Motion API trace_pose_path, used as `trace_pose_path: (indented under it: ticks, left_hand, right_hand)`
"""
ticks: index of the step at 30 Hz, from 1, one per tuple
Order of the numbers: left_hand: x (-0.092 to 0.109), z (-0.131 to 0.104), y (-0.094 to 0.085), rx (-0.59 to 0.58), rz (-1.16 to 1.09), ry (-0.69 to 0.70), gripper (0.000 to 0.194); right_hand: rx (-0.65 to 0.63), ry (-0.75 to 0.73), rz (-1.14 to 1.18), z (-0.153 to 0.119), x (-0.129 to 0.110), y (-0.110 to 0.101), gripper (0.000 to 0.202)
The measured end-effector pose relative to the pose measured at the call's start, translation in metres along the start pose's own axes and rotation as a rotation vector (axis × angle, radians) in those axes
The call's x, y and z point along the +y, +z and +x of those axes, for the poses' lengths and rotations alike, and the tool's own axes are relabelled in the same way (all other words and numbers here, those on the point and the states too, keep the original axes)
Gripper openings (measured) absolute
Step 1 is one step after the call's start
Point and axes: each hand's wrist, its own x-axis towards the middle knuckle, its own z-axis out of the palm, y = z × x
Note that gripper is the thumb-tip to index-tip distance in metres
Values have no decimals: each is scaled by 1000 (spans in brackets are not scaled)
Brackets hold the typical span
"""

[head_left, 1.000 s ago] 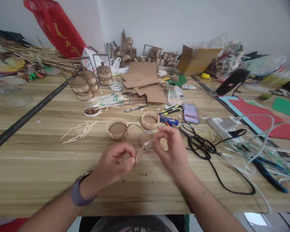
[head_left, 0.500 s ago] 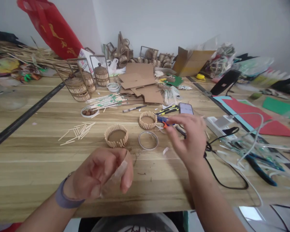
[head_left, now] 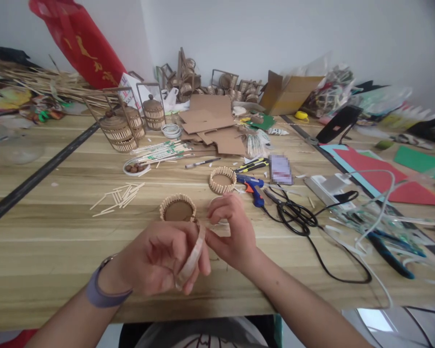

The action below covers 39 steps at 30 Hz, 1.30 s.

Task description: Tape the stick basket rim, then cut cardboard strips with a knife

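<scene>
My left hand (head_left: 163,261) is closed around a pale, curved band (head_left: 191,261), which stands out past the fingertips. Just right of it, my right hand (head_left: 234,232) has its fingers bent and apart from the thumb. That thumb tip is close to the band; whether they touch I cannot tell. Beyond the left hand sits a round brown base ringed with short sticks (head_left: 177,208), partly covered by the hand. A second stick-ringed base (head_left: 222,180) stands farther back. A white ring (head_left: 213,202) is mostly hidden behind my right fingers.
A blue glue gun (head_left: 252,186) and black-handled scissors (head_left: 293,212) lie to the right, near a power strip (head_left: 326,191) and cables. Loose sticks (head_left: 119,198) are at left. Behind are cardboard sheets (head_left: 210,116), cutters (head_left: 252,165) and small lidded baskets (head_left: 118,133).
My right hand has moved left and nearer, from beside the glue gun to the band. My left hand has shifted slightly right, and the band now shows more clearly.
</scene>
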Motion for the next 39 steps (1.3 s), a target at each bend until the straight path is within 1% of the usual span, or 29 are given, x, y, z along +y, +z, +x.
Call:
trace_pose_path:
  ticks: [2,4,6,7,8,9,10,12,13,14,15,16,17,18,19,20,22,24,26,28,29,31,32,33,34,36,37,39]
  left_hand:
    - [0,0,1,-15,50,0,50]
    - [3,-1,1,-28,148,15,48]
    - [9,-3,0,-38,305,31,41]
    - [14,-6,-1,-25,414,36,35]
    - [18,-9,-3,4,544,42,26]
    - [22,-12,-6,67,697,42,17]
    - [24,-16,-9,148,866,52,14]
    - [23,-21,-19,295,1221,61,22]
    - [19,-23,-25,320,1393,66,29]
    - [13,-23,-31,315,1545,40,36]
    - [6,-23,-38,285,1653,-23,41]
    - [-2,-21,-44,255,1718,-74,40]
    - [-9,-19,-50,200,1740,-129,34]
    - [-15,-17,-56,139,1734,-166,24]
    - [-18,-15,-60,104,1716,-183,15]
    - [-19,-13,-64,87,1695,-182,11]
    - [-12,-9,-71,96,1657,-131,14]
    - [3,-7,-75,119,1621,-66,20]
    - [18,-4,-78,127,1587,-30,22]
    - [28,-2,-79,130,1568,-10,19]
    - [30,0,-79,132,1564,-6,18]
    - [29,4,-76,126,1564,-2,18]
    - [26,7,-73,116,1570,1,19]
    - [21,10,-69,98,1579,4,19]
    - [16,13,-66,72,1592,0,18]
    - [5,19,-57,9,1608,-32,16]
    - [-2,21,-54,-23,1608,-51,15]
    - [-15,25,-49,-85,1593,-72,13]
  right_hand:
    - [5,-22,-7,2,-4,-1,12]
    - [-14,-46,16,5,-8,-1,12]
    - [-30,-26,74,6,-8,-1,13]
    - [-32,7,110,7,-8,-1,13]
    - [-31,53,148,7,-6,-1,12]
    - [-27,105,190,7,-5,-2,10]
    - [-19,160,239,7,-3,-2,9]
    - [-10,268,350,8,0,-3,4]
    - [-15,318,408,9,2,-3,5]
    - [-26,363,461,10,3,-3,9]
    - [-38,402,506,10,5,-3,14]
    - [-46,431,544,10,7,-2,19]
    - [-48,449,579,10,9,-1,22]
    - [-48,461,614,10,11,0,25]
    - [-45,470,644,10,14,0,27]
    - [-40,478,668,11,16,0,29]
    - [-10,499,682,14,21,-3,33]
    - [72,512,656,22,26,-12,37]
    - [190,508,607,33,30,-29,37]
    - [293,498,513,44,33,-53,31]
    - [338,487,466,49,34,-67,26]
    - [409,461,453,56,34,-95,20]
    - [404,445,450,59,33,-108,19]
    - [375,440,435,60,31,-119,19]
    - [301,442,390,61,29,-128,20]
    - [106,432,220,58,23,-136,18]
    - [-16,434,113,56,20,-134,16]
    - [-300,436,-66,47,18,-123,11]
